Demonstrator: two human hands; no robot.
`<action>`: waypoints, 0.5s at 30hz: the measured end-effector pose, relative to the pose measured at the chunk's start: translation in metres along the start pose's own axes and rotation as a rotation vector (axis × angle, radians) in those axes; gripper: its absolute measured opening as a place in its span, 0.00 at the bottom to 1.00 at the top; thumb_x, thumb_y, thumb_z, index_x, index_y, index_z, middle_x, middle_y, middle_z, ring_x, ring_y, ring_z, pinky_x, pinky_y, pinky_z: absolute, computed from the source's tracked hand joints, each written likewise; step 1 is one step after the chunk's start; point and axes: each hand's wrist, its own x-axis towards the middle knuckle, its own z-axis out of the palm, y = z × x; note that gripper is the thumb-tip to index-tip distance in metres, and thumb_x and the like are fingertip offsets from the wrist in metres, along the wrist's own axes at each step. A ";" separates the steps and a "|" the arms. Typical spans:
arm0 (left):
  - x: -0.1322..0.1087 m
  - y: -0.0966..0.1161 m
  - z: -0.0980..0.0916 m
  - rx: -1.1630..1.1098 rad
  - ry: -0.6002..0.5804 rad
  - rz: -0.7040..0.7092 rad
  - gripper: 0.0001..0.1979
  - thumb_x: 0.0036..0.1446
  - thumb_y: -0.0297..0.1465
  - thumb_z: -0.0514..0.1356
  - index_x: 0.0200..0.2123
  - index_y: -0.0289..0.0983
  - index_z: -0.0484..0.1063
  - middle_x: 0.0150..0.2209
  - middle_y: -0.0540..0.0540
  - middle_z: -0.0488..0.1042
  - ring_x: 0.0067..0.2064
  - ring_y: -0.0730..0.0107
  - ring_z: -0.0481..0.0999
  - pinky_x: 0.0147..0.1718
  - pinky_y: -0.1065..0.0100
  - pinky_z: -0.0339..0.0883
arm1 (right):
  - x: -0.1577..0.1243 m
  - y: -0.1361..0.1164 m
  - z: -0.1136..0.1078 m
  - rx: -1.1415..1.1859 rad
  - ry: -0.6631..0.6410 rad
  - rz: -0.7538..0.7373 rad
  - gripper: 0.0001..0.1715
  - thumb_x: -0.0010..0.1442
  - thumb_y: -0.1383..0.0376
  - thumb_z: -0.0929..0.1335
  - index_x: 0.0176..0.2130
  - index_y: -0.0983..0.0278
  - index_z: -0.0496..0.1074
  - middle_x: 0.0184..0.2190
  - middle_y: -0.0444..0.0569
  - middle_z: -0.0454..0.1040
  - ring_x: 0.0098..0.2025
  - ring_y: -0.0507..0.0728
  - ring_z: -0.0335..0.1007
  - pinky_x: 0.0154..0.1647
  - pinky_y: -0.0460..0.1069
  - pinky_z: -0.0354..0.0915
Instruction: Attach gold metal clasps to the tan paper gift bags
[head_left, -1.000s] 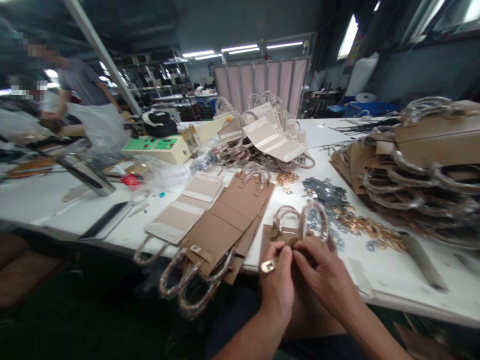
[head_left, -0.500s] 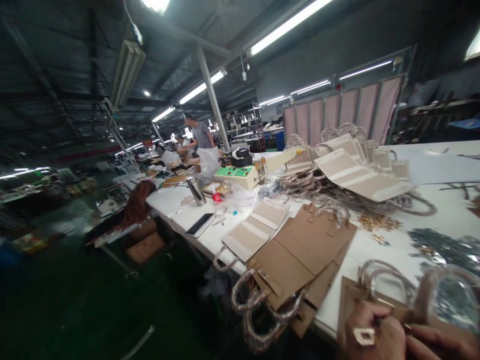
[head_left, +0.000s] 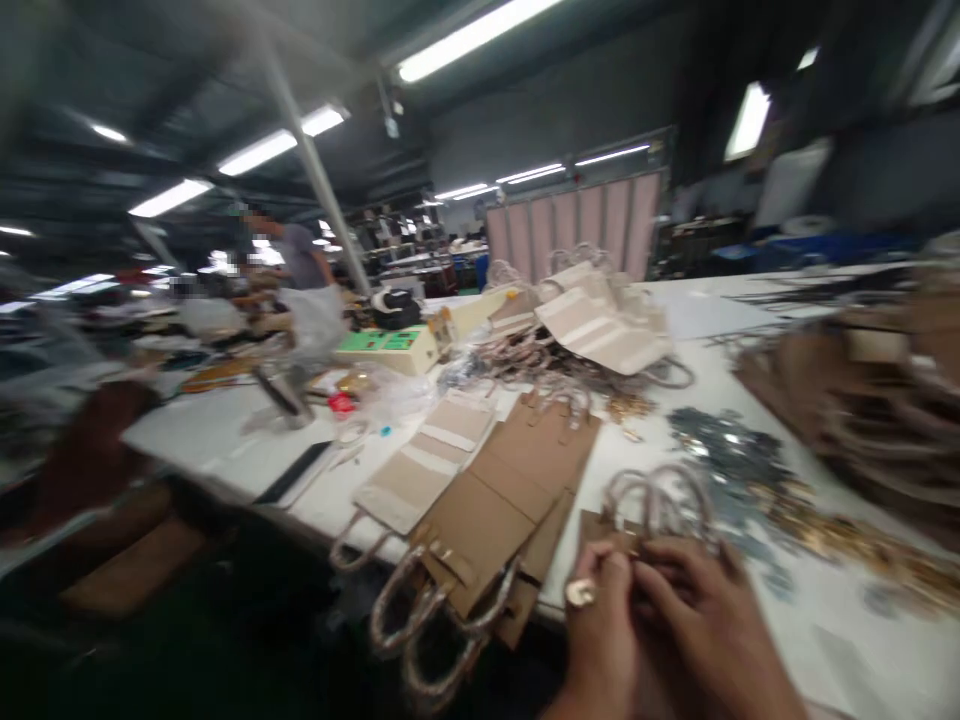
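Note:
Both my hands meet at the table's near edge on a small brown bag piece [head_left: 600,528] with wrapped loop handles [head_left: 660,497]. My left hand [head_left: 604,630], wearing a gold ring, pinches the piece's top edge. My right hand [head_left: 705,620] is closed on the same spot from the right. The whole view is smeared by motion. Just to the left lies a stack of flat brown bag panels [head_left: 499,495] with wrapped handles hanging over the table edge.
A white table [head_left: 225,450] carries beige panels [head_left: 424,460], a heap of finished pieces [head_left: 592,325], silver and gold metal fittings [head_left: 724,460], a tall brown stack [head_left: 877,410] at right, a green control box [head_left: 386,347] and a steel cup [head_left: 281,395]. A person stands far left.
The view swung up and left, then came back down toward the table. My hands stay together on the small bag piece throughout.

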 end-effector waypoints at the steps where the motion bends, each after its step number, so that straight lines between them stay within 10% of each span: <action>1: 0.007 0.002 0.000 0.013 -0.002 0.010 0.19 0.55 0.47 0.67 0.39 0.38 0.77 0.38 0.45 0.81 0.42 0.58 0.80 0.44 0.62 0.72 | 0.003 -0.007 -0.002 0.073 -0.040 0.100 0.16 0.64 0.48 0.68 0.40 0.55 0.78 0.34 0.49 0.83 0.31 0.64 0.82 0.26 0.56 0.79; 6: 0.051 0.001 -0.005 -0.035 -0.040 -0.152 0.19 0.52 0.45 0.71 0.40 0.39 0.74 0.35 0.49 0.81 0.38 0.62 0.81 0.39 0.65 0.72 | 0.023 0.015 -0.034 0.034 0.019 0.233 0.19 0.66 0.49 0.68 0.39 0.61 0.77 0.30 0.46 0.80 0.28 0.57 0.78 0.31 0.50 0.73; 15: 0.050 0.019 -0.003 0.219 -0.135 -0.137 0.23 0.50 0.46 0.72 0.42 0.39 0.73 0.38 0.46 0.83 0.39 0.57 0.82 0.38 0.64 0.73 | 0.066 0.117 -0.163 -0.862 0.121 0.180 0.16 0.67 0.57 0.66 0.50 0.60 0.76 0.47 0.52 0.77 0.37 0.56 0.74 0.41 0.51 0.67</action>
